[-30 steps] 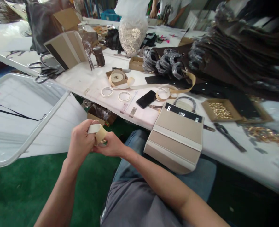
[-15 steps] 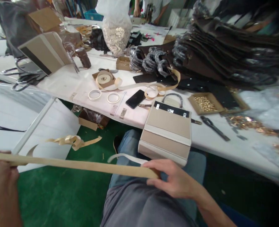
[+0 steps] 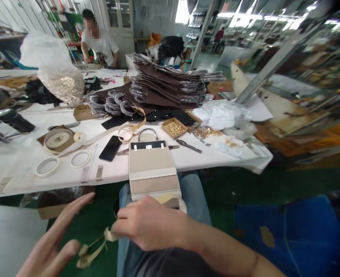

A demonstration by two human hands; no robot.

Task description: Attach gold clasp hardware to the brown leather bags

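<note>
My right hand (image 3: 148, 223) is closed over the near end of a beige bag (image 3: 152, 173) that rests half on my lap and half on the white table (image 3: 204, 154). Its fingers pinch a crumpled beige strip (image 3: 93, 250) that hangs down to the left. My left hand (image 3: 50, 246) hovers at the lower left with fingers spread and holds nothing. The bag has a black top band with metal fittings and a grey ring handle (image 3: 147, 132).
On the table lie a black phone (image 3: 110, 148), tape rolls (image 3: 46, 166), a box of gold rivets (image 3: 174, 127), pliers (image 3: 188, 145), stacked brown pieces (image 3: 170, 86) and a clear sack (image 3: 58, 79). A person in a white shirt (image 3: 99, 44) works at the back. Green floor lies below.
The long beige strip that was stretched between both hands is let go by my left hand and now hangs crumpled from my right. My view has swung right and up.
</note>
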